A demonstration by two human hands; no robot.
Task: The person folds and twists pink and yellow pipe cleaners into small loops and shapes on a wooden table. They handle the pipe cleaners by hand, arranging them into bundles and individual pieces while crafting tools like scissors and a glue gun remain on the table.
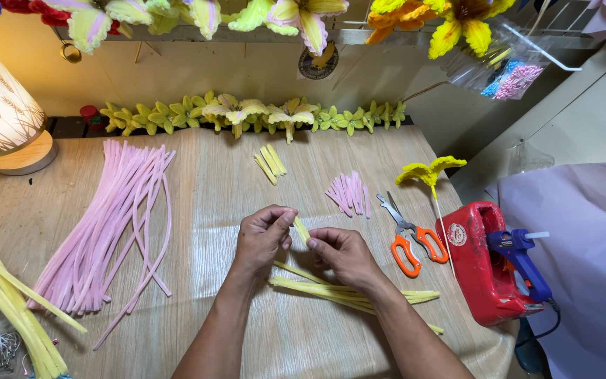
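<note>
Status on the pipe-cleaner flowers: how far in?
Done: a row of finished flowers along the back edge, one yellow flower on a stem by the scissors, and cut yellow pieces and pink pieces. In hand: left hand and right hand both hold a short yellow piece. Left: long pink stems and yellow stems uncut.

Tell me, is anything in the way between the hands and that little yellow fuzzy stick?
No, nothing visible is in the way. The left hand and the right hand both pinch the short yellow pipe cleaner between their fingertips. The long yellow pipe cleaners lie on the table below the wrists, apart from it.
</note>
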